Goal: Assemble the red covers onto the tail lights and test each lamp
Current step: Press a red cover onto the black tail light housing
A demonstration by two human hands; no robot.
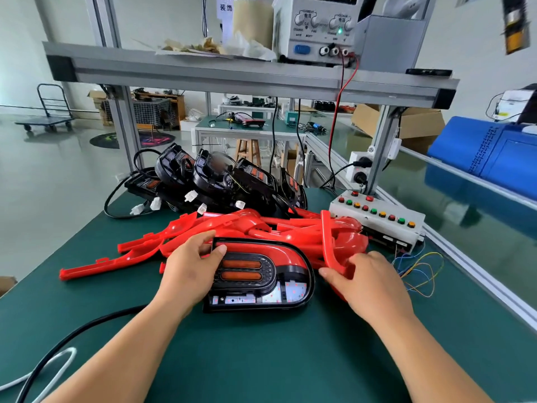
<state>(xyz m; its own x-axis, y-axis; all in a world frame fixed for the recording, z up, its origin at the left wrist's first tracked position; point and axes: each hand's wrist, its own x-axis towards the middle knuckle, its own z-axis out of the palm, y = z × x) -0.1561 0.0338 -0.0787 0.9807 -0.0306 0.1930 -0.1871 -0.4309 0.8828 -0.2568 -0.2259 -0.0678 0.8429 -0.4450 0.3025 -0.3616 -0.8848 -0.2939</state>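
A black tail light [261,283] with two orange strips and a red cover piece along its top lies on the green mat in front of me. My left hand [193,266] grips its left end, thumb on the face. My right hand [369,282] holds a loose red cover [331,245] just right of the lamp, fingers curled round its curved strip. Behind them is a heap of red covers [232,228]. Further back several black tail lights [220,178] with white connectors stand in a pile.
A white test box [377,219] with coloured buttons sits at the right, thin coloured wires [418,271] trailing from it. A power supply [319,27] stands on the overhead shelf with red and black leads. A black cable [72,335] and a white one cross the mat's near left.
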